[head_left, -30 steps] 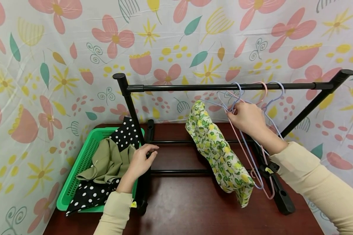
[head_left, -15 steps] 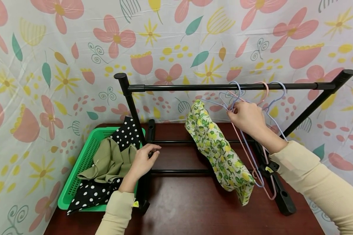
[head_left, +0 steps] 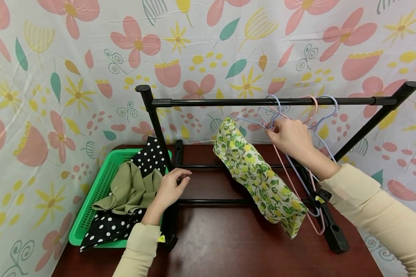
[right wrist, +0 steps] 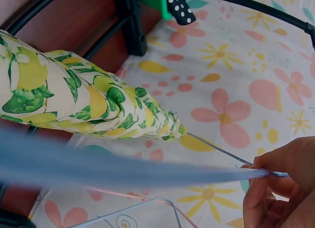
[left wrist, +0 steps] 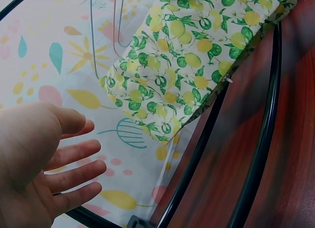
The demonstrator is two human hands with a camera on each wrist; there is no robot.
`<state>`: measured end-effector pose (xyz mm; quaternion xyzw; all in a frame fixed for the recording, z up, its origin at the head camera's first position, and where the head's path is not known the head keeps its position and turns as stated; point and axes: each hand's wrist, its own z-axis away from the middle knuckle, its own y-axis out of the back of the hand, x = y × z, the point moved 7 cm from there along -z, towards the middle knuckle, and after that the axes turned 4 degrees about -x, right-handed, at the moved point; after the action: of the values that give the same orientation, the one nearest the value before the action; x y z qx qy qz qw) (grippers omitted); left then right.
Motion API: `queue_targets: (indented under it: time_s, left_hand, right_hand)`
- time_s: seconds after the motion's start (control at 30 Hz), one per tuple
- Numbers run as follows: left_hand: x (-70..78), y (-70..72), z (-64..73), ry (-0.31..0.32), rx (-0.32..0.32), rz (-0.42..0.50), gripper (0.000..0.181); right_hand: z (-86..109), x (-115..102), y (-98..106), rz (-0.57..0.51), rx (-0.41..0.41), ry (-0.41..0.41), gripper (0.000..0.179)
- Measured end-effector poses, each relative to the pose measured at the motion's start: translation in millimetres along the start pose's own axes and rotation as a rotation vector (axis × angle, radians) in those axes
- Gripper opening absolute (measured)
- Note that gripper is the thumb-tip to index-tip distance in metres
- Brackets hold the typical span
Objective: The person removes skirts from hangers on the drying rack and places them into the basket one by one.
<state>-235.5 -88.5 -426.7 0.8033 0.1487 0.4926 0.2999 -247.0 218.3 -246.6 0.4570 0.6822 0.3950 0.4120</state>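
My right hand (head_left: pixel 291 140) pinches a light blue hanger (head_left: pixel 279 107) just below its hook, which sits over the black rail (head_left: pixel 208 102). In the right wrist view the thumb and fingertips of the right hand (right wrist: pixel 285 183) meet on that hanger, whose near arm is blurred. A lemon-print cloth (head_left: pixel 253 169) hangs slantwise from this hanger. My left hand (head_left: pixel 170 190) is by the rack's left post, holding nothing. In the left wrist view, fingers of the left hand (left wrist: pixel 54 159) are loosely extended, apart from the lemon-print cloth (left wrist: pixel 192 50).
A pink hanger (head_left: pixel 315 105) and another blue hanger (head_left: pixel 334 105) hang further right on the rail. Left of the rack, a green basket (head_left: pixel 90 204) holds an olive cloth (head_left: pixel 128 188) and black polka-dot fabric (head_left: pixel 107 227). Lower crossbars (head_left: pixel 208 202) span the dark red table (head_left: pixel 222 246).
The right hand and the pinched hanger have shifted slightly left along the rail. The lemon-print cloth's upper end has swung left and its lower end a little right. The left hand is nearly still.
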Motion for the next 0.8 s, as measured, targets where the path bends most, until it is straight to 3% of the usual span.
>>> queue_targets:
  time_s: [0.2,0.4,0.8]
  left_hand:
    - [-2.0,-6.0,-0.9,0.026,-0.009,-0.003,0.015]
    - [-3.3,-16.6,-2.4,0.045,0.035,0.004,0.016]
    - [-8.6,-44.2,-4.0,0.170,0.070,0.141,0.022]
  right_hand:
    - [-0.8,-4.3,6.5,-0.008,0.033,0.034,0.036]
    - [-1.8,-10.9,13.0,-0.014,0.070,0.061,0.045]
    - [-1.9,-24.4,21.9,-0.022,0.096,0.104,0.043]
